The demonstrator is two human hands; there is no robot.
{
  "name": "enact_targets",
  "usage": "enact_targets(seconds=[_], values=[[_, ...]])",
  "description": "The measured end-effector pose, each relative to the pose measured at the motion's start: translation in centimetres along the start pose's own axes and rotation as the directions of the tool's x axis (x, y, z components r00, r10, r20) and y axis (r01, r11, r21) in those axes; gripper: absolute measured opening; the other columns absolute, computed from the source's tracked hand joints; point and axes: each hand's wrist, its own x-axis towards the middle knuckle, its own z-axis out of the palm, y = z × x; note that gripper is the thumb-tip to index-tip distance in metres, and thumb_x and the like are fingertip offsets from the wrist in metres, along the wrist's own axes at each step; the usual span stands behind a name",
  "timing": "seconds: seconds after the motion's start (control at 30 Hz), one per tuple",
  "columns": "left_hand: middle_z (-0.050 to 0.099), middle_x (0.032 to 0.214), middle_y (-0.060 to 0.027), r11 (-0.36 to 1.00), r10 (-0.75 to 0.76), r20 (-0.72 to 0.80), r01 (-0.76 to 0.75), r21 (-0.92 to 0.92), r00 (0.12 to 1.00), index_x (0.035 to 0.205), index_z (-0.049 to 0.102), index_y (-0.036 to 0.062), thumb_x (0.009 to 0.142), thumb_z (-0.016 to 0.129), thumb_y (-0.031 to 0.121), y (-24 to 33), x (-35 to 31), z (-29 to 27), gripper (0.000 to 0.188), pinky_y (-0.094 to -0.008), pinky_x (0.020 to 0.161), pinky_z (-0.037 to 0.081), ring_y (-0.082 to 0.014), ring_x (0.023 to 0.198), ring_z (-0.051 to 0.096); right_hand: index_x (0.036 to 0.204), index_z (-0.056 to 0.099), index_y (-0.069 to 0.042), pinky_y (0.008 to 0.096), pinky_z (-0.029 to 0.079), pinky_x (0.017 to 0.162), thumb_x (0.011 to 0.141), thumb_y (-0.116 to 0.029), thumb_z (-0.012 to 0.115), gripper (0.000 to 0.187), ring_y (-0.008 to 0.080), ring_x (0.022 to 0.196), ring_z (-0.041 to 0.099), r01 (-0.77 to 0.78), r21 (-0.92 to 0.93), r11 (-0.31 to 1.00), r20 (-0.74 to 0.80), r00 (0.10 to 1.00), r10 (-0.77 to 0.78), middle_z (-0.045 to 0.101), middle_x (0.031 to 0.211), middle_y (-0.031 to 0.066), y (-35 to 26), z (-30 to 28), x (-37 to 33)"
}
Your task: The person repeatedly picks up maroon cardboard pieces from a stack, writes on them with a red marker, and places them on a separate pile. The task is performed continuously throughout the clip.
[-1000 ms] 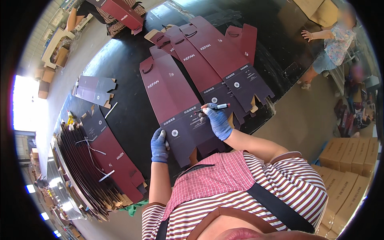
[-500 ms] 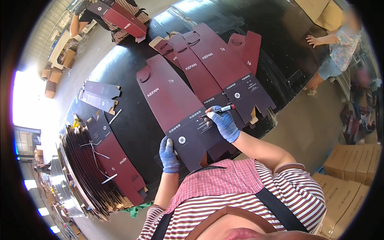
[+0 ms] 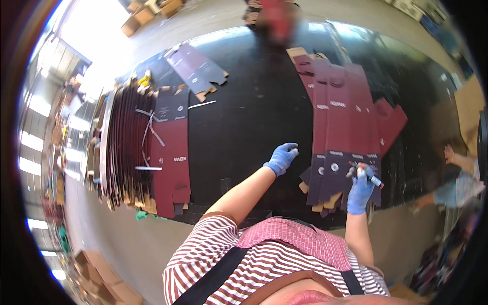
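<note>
My left hand (image 3: 280, 159), in a blue glove, hovers over the black tabletop with its fingers loosely bent and apart, holding nothing. In my blue-gloved right hand (image 3: 360, 194) is a marker pen (image 3: 375, 181), dark with red at its end. That hand rests over the dark lower end of the flattened maroon cartons (image 3: 351, 124), which overlap in a pile on the right of the table. Cut-out handle slots show near their far ends. The pen's tip is too small to make out clearly.
A strapped bundle of flat maroon cartons (image 3: 127, 147) stands at the left, with one carton (image 3: 172, 147) lying against it. Farther back lie greyish flat cartons (image 3: 195, 66) and a white strip (image 3: 202, 104). Blurred people are at the far edge and at the right.
My view has swung left. The single carton before me is no longer separate from the pile at right. My left hand has let go of it; my right still holds the marker.
</note>
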Motion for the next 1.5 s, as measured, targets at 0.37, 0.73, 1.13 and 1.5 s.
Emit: enact_targets(seconds=[0.37,0.73,1.13,1.5], values=[[0.058,0.12,-0.0168,0.759,0.112,-0.532,0.274,0.591,0.839,0.127,0.052,0.0115,0.085,0.06,0.027,3.4,9.6,-30.9,0.046,-0.0392,0.092,0.047,-0.032,0.108,0.059,0.099,0.06,0.0,0.0283,0.055,0.063,0.087,-0.012,0.061,0.018,0.0161,0.072,0.064,-0.277,-0.123,0.953,0.207,0.932,0.298,0.063,0.083,0.0086,13.2,9.3,-1.4],[0.017,0.152,-0.0193,0.553,0.008,-0.491,0.405,0.728,0.871,0.143,0.034,0.0245,0.091,0.049,0.043,3.8,18.8,-36.7,0.058,-0.0423,0.098,0.044,-0.0351,0.121,0.051,0.098,0.056,0.001,0.0284,0.054,0.058,0.088,-0.006,0.056,0.013,0.0187,0.067,0.062,-0.318,-0.195,0.928,-0.055,0.948,0.314,0.059,0.082,0.0107,10.8,7.1,-1.7],[0.026,0.149,-0.0196,0.458,0.067,-0.048,0.012,0.889,0.997,0.137,0.042,0.0266,0.087,0.056,0.037,-4.9,-9.6,-17.3,0.053,-0.0418,0.066,0.055,-0.0319,0.077,0.068,0.099,0.06,-0.002,0.0267,0.053,0.06,0.088,-0.012,0.06,0.015,0.0136,0.068,0.062,-0.328,-0.119,0.937,0.338,0.874,0.349,0.063,0.08,0.0068,10.9,12.3,-3.3],[0.047,0.128,-0.0115,0.514,0.011,-0.092,0.074,0.855,0.996,0.134,0.045,0.0265,0.086,0.06,0.034,-6.7,-23.5,-11.5,0.05,-0.0409,0.066,0.053,-0.0324,0.08,0.065,0.103,0.06,-0.002,0.0232,0.052,0.066,0.088,-0.008,0.062,0.017,0.012,0.07,0.063,-0.347,-0.151,0.926,0.517,0.77,0.373,0.065,0.083,0.0069,13.2,9.7,-9.3]])
